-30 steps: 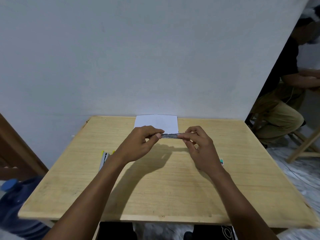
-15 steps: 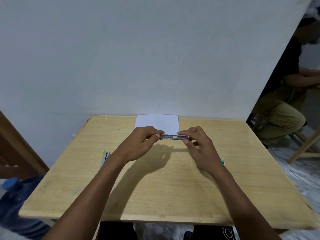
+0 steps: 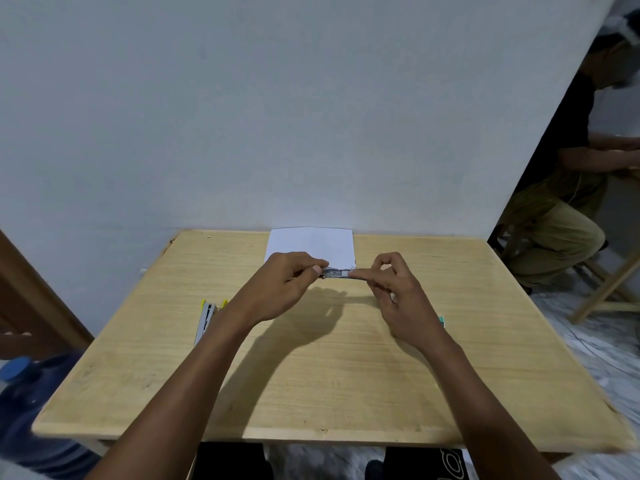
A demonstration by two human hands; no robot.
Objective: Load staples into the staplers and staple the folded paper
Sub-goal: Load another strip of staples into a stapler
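item: stapler [image 3: 336,273], a slim silver bar with a white patch, held level above the far middle of the tabletop [image 3: 311,375], just near of the paper [image 3: 311,245].

hands: left hand [image 3: 277,285] pinches the bar's left end between thumb and forefinger. right hand [image 3: 398,296] pinches the right end with thumb and forefinger tips, other fingers curled clear. the hands are apart, joined only by the piece.

step, as judged: loading, with the right fingertips working a strip or pusher along the channel. to do it well:
- keep the left grip steady and level
- push straight along the rail, not across it
- keep skin out of the spring's path
- seat the staples fully before closing

paper: white, folded, flat at the far edge against the wall, its near edge partly behind the hands.

hidden or unclear:
- whether staples sit in the channel cannot be told, as the piece is too small to read its parts.
- second stapler [image 3: 206,318], grey with yellow tips, lies left of the left wrist and is partly covered by the forearm.
- box [image 3: 441,319], on the right, is mostly behind the right wrist, contents unseen.
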